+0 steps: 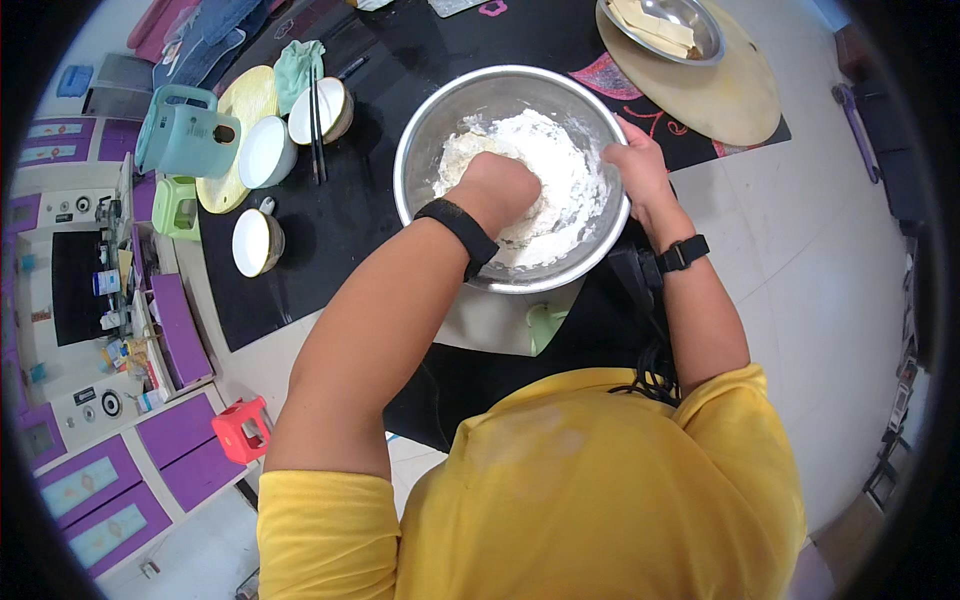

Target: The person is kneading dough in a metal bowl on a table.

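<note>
A wide stainless steel mixing bowl [510, 283] sits before me, near the edge of the black table. It contains white flour [559, 161], with a clumpier, yellowish patch at its left side. My left hand [501, 187] is pushed down into the flour with the knuckles bent, and its fingers are hidden from view. On the right, my right hand [637, 166] grips the steel bowl's rim, the thumb on the rim and the other fingers partly hidden outside. Both wrists wear black bands.
Left on the black table [360, 217] are white bowls [266, 154], a small cup [257, 241], black chopsticks [316, 127], a green cloth [298, 71] and a blue pitcher [187, 135]. At upper right, a metal bowl [709, 34] with pale slabs rests on a round board [720, 105].
</note>
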Available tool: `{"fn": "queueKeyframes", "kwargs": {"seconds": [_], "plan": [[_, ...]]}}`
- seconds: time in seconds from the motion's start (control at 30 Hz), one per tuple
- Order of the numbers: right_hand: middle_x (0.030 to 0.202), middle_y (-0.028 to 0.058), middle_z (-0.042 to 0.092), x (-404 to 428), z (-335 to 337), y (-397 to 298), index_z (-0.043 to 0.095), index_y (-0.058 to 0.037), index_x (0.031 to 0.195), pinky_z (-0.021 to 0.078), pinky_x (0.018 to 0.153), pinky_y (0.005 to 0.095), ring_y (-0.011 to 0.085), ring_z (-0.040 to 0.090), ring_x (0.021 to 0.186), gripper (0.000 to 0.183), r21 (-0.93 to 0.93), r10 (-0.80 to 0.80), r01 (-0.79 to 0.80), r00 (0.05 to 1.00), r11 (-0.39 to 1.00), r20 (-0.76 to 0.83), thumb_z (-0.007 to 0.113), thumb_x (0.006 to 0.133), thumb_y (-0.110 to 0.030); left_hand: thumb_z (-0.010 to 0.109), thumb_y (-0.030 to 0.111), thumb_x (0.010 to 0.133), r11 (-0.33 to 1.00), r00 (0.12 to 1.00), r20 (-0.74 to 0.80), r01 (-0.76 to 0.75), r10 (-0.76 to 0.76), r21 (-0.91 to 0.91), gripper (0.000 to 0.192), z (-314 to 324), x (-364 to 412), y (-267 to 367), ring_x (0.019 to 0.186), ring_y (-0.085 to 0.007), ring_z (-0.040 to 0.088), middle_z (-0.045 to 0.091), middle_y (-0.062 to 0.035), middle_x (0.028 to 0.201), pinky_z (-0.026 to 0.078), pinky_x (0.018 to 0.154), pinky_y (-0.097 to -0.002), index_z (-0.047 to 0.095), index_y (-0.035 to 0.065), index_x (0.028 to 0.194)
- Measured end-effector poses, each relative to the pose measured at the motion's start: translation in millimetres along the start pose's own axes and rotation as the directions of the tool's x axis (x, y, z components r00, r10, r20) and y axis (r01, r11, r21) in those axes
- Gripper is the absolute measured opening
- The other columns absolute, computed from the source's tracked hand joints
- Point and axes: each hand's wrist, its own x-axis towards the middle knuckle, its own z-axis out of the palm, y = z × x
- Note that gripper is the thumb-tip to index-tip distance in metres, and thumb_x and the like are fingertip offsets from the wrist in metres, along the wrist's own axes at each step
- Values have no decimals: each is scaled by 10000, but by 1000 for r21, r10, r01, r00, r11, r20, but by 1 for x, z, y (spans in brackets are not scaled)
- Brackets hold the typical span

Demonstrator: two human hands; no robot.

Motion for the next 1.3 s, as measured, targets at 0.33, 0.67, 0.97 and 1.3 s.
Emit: {"fn": "queueKeyframes", "kwargs": {"seconds": [0.33, 0.67, 0.97, 1.3], "plan": [[962, 77, 614, -2, 2, -1, 517, 3, 1172, 463, 716, 236, 135, 589, 789, 499, 15, -7, 6, 998, 1000, 55, 443, 684, 78, 524, 121, 723, 993, 989, 106, 106, -100, -52, 152, -5, 9, 7, 782, -269, 623, 643, -98, 830, 499, 659, -364, 666, 92, 772], [953, 82, 609, 6, -6, 10, 514, 30, 1162, 455, 695, 221, 112, 578, 784, 465, 80, -65, 54, 986, 995, 154, 424, 709, 92, 520, 130, 728, 994, 997, 66, -33, 26, 100, 147, -4, 5, 17, 715, -262, 630, 634, -109, 776, 502, 621, -357, 654, 71, 745], [916, 64, 627, 11, -8, 14, 586, -3, 1075, 437, 724, 224, 117, 567, 815, 432, 170, -108, 80, 980, 982, 165, 421, 683, 74, 494, 133, 756, 986, 938, 337, 28, -82, 162, 183, -20, 27, 27, 760, -278, 632, 649, -122, 821, 499, 650, -379, 664, 69, 785], [961, 68, 616, 7, -10, 3, 547, 10, 1120, 426, 743, 219, 117, 558, 853, 459, 69, -84, 71, 976, 995, 202, 406, 688, 76, 498, 91, 762, 986, 886, 459, -6, -71, 165, 194, -30, 29, 26, 813, -305, 618, 644, -136, 847, 485, 702, -388, 649, 53, 878]]}}
